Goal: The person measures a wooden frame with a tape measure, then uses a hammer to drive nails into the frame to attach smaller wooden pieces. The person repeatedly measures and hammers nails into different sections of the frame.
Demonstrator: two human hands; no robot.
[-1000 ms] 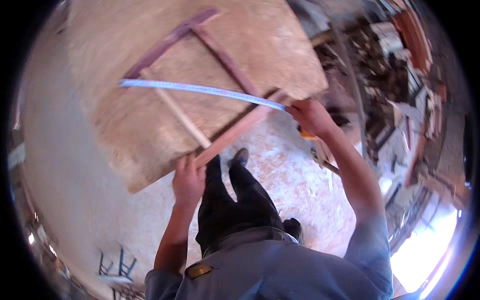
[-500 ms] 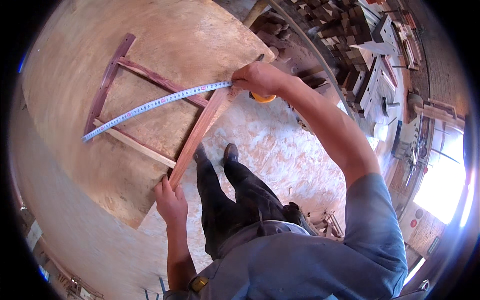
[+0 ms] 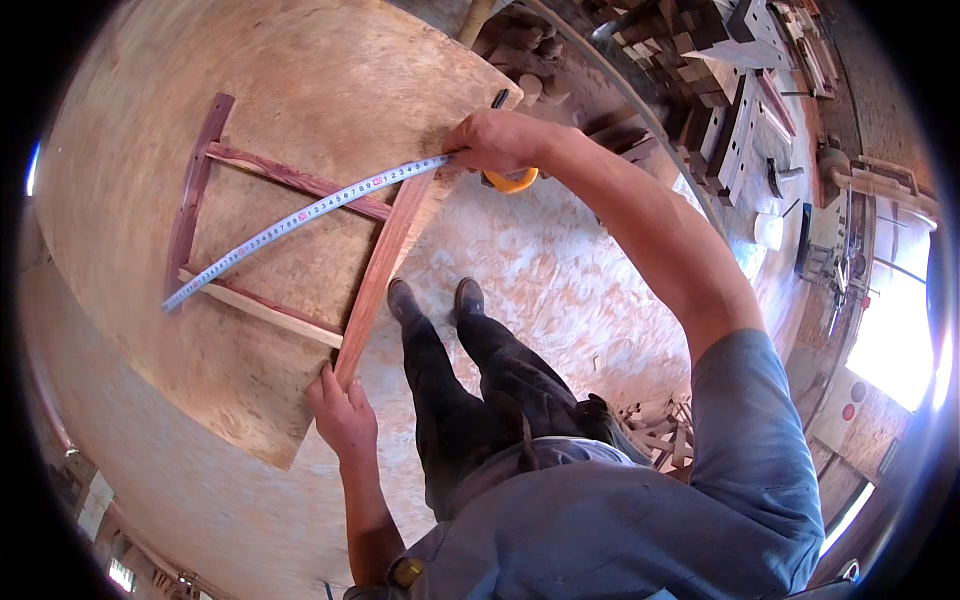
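Note:
A reddish-brown wooden frame [image 3: 385,262] lies on a plywood tabletop [image 3: 330,60], made of two long bars joined by two crosspieces. Its near bar runs along the table edge. My left hand [image 3: 343,412] has its fingers closed around the lower end of that bar. Slantwise over the frame stretches a white tape measure [image 3: 318,208], from beyond the far bar's lower end to the near bar's upper end. My right hand [image 3: 492,142] is closed on the tape there, partly hiding it. The yellow tape case [image 3: 514,180] shows below this hand.
A dark, thin object [image 3: 500,98] sits at the table's corner beside my right hand. Stacked wood pieces [image 3: 690,50] fill the far right, and wood scraps [image 3: 670,435] lie on the floor at my right. My shoes [image 3: 405,300] are close to the table edge.
The whole view has shifted and turned slightly. The tape looks straighter than before. Both hands keep their hold at the same ends of the near bar.

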